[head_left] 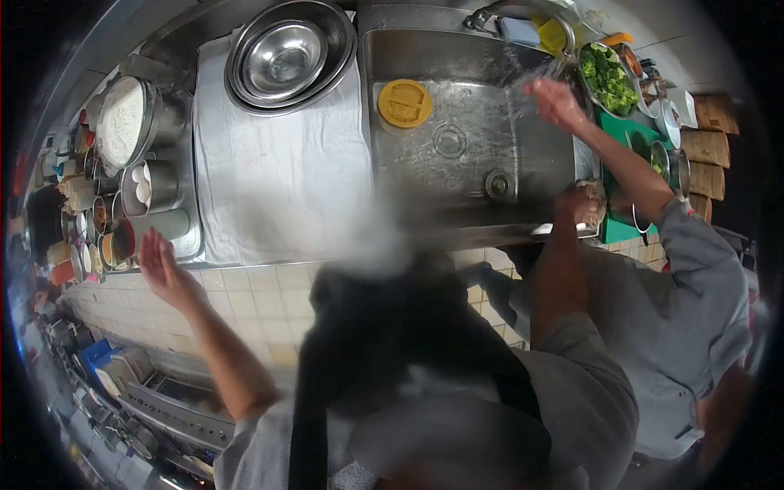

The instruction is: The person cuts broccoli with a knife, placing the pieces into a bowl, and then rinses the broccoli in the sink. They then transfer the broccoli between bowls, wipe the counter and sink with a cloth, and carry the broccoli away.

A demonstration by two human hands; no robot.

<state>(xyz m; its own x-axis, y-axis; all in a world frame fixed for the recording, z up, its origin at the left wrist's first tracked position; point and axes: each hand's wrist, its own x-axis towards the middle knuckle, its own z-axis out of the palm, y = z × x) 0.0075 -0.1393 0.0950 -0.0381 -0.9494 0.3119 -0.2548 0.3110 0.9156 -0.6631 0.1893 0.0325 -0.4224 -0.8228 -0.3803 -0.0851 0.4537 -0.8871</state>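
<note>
My left hand is raised over the floor in front of the counter's left end. Its fingers are stretched out and hold nothing. At the sink's right front corner, my right hand is closed on what looks like a crumpled pale cloth; part of it is hidden under the fingers. The steel sink lies to the left of that hand. Inside it, a yellow round lid sits on a container near the left wall. A green cutting board lies just right of my right hand.
A co-worker's hand is under the running tap. Broccoli fills a bowl at the back right. Nested steel bowls stand on a white cloth. A bowl of white powder and eggs stand left. A blur covers the middle.
</note>
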